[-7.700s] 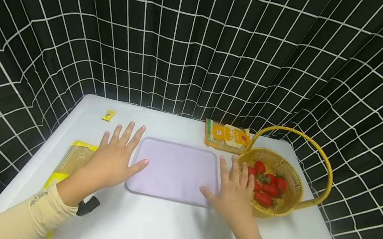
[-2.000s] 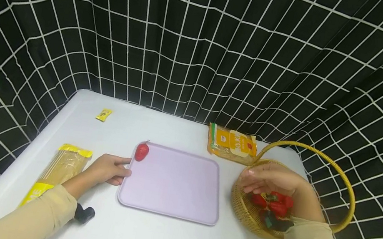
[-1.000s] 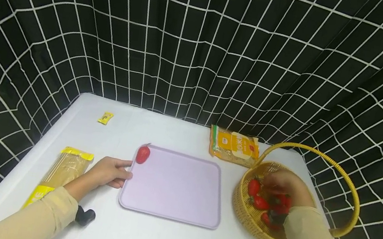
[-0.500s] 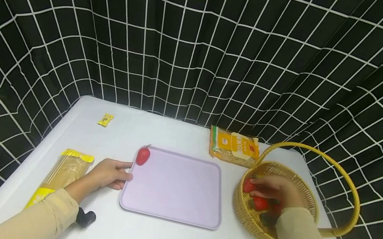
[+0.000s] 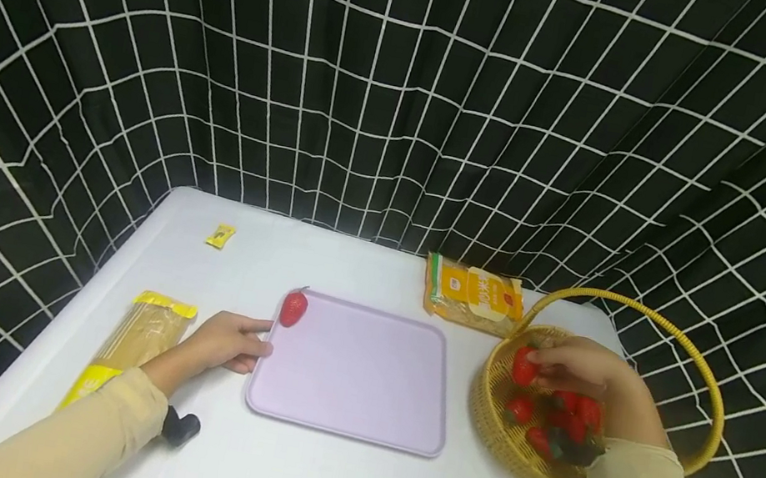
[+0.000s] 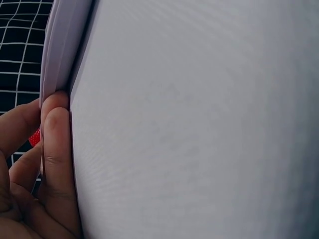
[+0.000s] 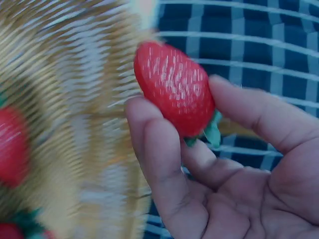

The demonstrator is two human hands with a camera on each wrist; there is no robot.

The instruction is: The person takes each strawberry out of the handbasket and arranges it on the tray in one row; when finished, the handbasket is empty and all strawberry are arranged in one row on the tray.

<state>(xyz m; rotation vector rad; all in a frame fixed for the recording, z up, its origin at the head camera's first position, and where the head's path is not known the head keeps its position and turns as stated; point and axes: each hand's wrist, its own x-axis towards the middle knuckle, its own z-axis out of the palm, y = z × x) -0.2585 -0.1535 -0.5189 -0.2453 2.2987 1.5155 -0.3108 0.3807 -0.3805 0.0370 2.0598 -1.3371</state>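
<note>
My right hand (image 5: 582, 365) pinches a red strawberry (image 5: 525, 366) between thumb and fingers, over the wicker basket (image 5: 492, 426). The right wrist view shows this strawberry (image 7: 174, 84) close up, green leaves pointing toward the palm. Several more strawberries (image 5: 577, 415) lie in the basket, partly hidden by the hand and wrist. At the left edge of the pale purple tray (image 5: 353, 369), my left hand (image 5: 229, 342) pinches the rim; in the left wrist view its fingers (image 6: 57, 149) lie against the tray's edge (image 6: 65, 45). One strawberry (image 5: 293, 308) rests in the tray's far left corner.
A yellow-ended noodle packet (image 5: 142, 334) lies beside the left forearm. A small yellow wrapped candy (image 5: 220, 235) sits at the far left. Behind the tray, an orange grain bag (image 5: 472, 295) touches or nearly touches the basket, whose tall handle (image 5: 697, 359) arches rightward. Grid-patterned curtains surround the white table.
One strawberry came from the basket to the tray's corner within the earlier frames. Over the last second my right hand reached into the basket and lifted another strawberry. The left hand keeps its hold.
</note>
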